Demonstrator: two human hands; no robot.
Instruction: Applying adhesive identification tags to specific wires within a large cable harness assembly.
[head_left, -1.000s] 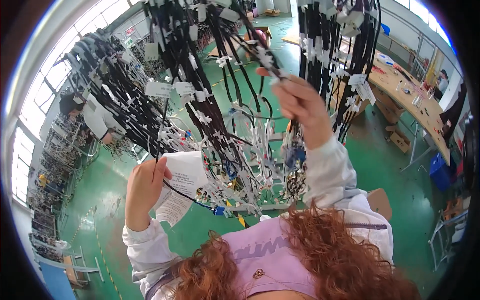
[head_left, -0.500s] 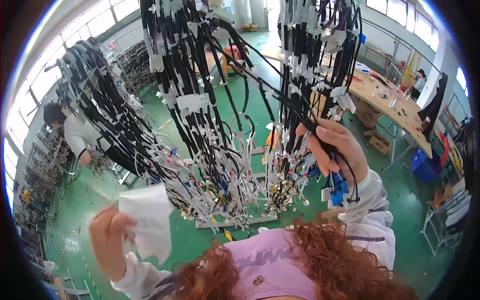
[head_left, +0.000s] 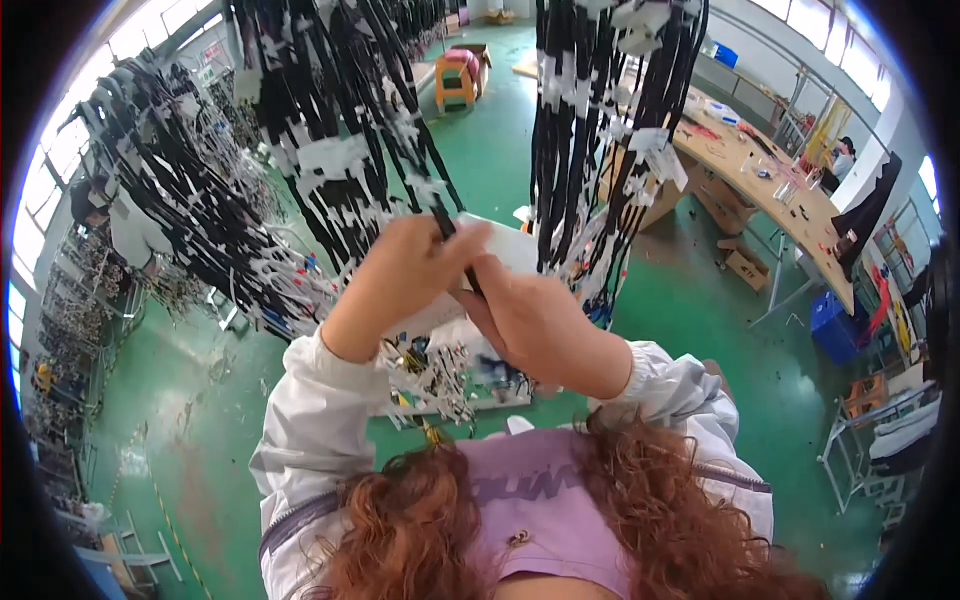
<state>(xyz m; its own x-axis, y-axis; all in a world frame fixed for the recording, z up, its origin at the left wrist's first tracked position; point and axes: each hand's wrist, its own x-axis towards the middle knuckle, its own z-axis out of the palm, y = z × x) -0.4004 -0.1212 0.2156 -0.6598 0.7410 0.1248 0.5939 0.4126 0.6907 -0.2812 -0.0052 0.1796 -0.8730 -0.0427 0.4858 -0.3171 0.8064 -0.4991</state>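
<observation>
My two hands meet at chest height, around one black-taped wire harness (head_left: pixel 443 222) that hangs from above. My left hand (head_left: pixel 395 285), slightly blurred, closes over the harness from the left. My right hand (head_left: pixel 545 325) grips it just below, fingers bent round it. A white paper sheet (head_left: pixel 505 245) shows behind the fingers; whether a hand pinches it is hidden. Beneath my hands hang white connectors and thin wires (head_left: pixel 440 375), partly covered by my wrists.
Thick hanging harness bundles (head_left: pixel 320 150) stand left, and another bundle (head_left: pixel 580 130) right. A long wooden table (head_left: pixel 765 190) runs along the right, with a cardboard box (head_left: pixel 743 265) and blue bin (head_left: pixel 835 325) near it. A person (head_left: pixel 135 230) works at far left; an orange stool (head_left: pixel 455 85) stands behind.
My left hand has risen rightward from the lower left with the white sheet. My right hand has moved left and inward with the harness. Both hands now meet at it.
</observation>
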